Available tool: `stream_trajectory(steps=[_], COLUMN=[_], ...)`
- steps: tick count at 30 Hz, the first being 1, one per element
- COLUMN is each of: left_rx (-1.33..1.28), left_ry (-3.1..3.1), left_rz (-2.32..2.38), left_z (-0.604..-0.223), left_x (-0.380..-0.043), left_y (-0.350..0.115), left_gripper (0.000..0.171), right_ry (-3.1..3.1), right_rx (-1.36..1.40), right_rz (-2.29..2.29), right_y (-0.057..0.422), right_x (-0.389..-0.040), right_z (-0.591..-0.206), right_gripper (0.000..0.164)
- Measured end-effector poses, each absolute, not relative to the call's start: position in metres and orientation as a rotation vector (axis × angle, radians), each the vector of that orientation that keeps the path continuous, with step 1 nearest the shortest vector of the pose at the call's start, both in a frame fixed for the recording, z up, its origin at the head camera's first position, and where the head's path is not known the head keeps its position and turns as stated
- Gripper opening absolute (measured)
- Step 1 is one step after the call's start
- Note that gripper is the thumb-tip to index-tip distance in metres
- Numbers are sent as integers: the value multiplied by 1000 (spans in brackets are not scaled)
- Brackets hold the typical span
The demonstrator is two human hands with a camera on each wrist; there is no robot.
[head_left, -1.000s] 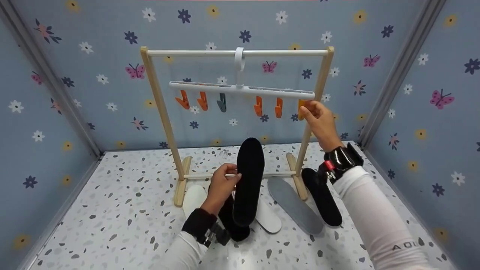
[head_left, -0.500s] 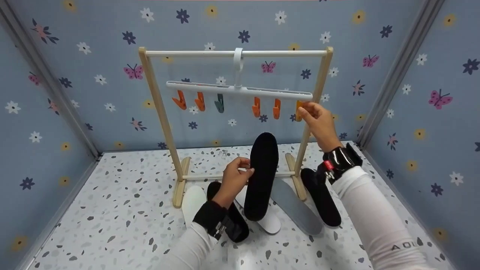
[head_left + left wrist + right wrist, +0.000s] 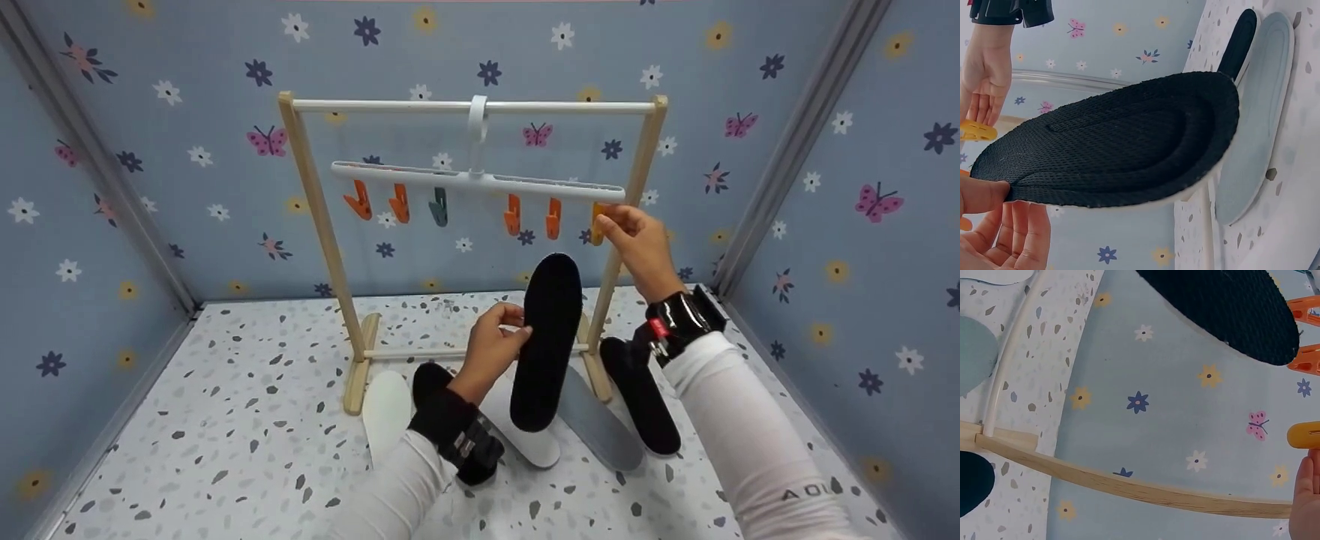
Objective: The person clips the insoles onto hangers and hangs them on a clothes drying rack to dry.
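My left hand (image 3: 496, 346) pinches a black insole (image 3: 549, 341) by its left edge, thumb on the dark face, holding it upright below the hanger. In the left wrist view the insole (image 3: 1123, 140) shows a textured black top and a pale underside. My right hand (image 3: 637, 244) pinches the yellow clothespin (image 3: 598, 223) at the right end of the white clip hanger (image 3: 480, 180). The insole's top end is below and left of that clothespin, apart from it. Several other clothespins hang along the bar, orange (image 3: 553, 217) and dark green (image 3: 439, 208), holding nothing.
A wooden rack (image 3: 319, 225) with a white top rail carries the hanger, which tilts down to the right. On the speckled floor lie a cream insole (image 3: 386, 412), a grey insole (image 3: 600, 427), a white insole (image 3: 536, 442) and black insoles (image 3: 645, 405). Patterned walls enclose three sides.
My left hand has moved the black insole right and upward, closer to the yellow clothespin. The right hand stays on that clothespin; the hanger has shifted slightly left.
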State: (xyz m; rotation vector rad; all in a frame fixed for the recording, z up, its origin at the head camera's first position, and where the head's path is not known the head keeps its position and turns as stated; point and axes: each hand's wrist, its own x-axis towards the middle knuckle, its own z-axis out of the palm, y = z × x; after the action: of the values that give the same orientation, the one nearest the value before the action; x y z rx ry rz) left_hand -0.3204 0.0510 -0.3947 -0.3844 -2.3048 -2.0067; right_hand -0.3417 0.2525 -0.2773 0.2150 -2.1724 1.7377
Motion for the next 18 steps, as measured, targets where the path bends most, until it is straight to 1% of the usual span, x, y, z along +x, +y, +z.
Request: stream_trajectory(steps=[18], left_rx=[-440], left_ry=[-2273], left_rz=[-1989], left_z=[-398], left_x=[-323], left_y=[72], left_gripper=[13], right_ry=[-2125], right_rx=[150], right_rz=[1863], right_y=[253], right_x=[-340], right_z=[-276], right_gripper=[36])
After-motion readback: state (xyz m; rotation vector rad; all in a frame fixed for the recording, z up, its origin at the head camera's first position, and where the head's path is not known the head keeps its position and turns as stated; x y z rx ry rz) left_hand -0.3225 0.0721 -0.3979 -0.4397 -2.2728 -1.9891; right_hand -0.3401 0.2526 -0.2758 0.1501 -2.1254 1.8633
